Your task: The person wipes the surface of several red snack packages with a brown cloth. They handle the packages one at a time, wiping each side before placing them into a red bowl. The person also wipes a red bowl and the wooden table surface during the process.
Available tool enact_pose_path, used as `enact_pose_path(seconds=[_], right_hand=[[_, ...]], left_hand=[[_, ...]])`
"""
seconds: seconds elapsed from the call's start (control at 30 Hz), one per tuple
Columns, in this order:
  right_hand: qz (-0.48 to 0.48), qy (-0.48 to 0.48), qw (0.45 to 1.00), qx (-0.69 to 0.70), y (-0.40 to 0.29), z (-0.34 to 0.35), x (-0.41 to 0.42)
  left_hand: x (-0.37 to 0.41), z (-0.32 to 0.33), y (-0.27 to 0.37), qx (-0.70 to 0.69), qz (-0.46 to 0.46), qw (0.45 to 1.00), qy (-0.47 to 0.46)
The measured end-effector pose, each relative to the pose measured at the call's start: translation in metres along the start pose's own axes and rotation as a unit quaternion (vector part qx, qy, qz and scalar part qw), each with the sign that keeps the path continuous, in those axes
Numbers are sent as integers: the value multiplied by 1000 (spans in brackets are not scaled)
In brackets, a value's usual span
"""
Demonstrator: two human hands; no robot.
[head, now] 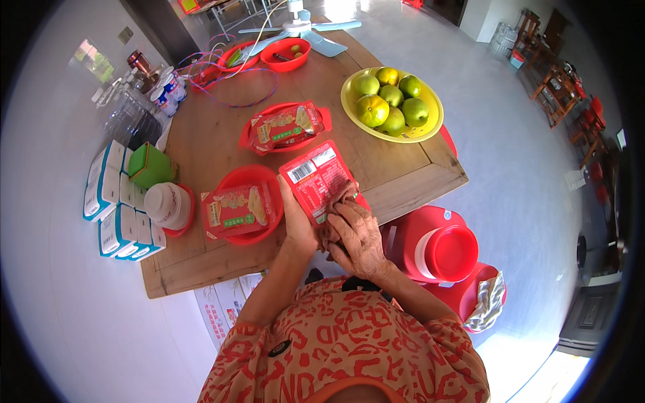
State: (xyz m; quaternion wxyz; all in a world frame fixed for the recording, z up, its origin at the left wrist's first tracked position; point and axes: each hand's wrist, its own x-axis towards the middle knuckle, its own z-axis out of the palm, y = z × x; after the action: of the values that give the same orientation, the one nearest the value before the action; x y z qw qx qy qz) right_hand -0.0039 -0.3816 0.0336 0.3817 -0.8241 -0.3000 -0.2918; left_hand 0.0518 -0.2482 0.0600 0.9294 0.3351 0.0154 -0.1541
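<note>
My left hand grips a red food packet along its left side, with its barcoded back facing up. Bunched in my right hand is a brown cloth, pressed against the packet's lower right part. To the left, a similar red packet rests across a red plastic basin. Further back, another red packet lies on a second red basket. My right fingers and the cloth hide the packet's lower corner.
On the wooden table, a yellow colander holds several green and yellow citrus fruits. A blue-bladed fan stands at the back. Tissue packs, a green box and a white canister line the left. Red plastic stools stand at right.
</note>
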Motion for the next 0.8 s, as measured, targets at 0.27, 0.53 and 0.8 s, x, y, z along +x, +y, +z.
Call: enact_pose_path(seconds=[0.27, 0.53, 0.8], right_hand=[[-127, 58, 985, -102, 38, -13, -5], [-9, 83, 996, 35, 22, -50, 18], [363, 109, 842, 383, 43, -60, 0]], left_hand=[[-8, 3, -1, -115, -7, 991, -71], [-21, 3, 10, -109, 22, 993, -40], [-35, -32, 28, 187, 42, 981, 37]])
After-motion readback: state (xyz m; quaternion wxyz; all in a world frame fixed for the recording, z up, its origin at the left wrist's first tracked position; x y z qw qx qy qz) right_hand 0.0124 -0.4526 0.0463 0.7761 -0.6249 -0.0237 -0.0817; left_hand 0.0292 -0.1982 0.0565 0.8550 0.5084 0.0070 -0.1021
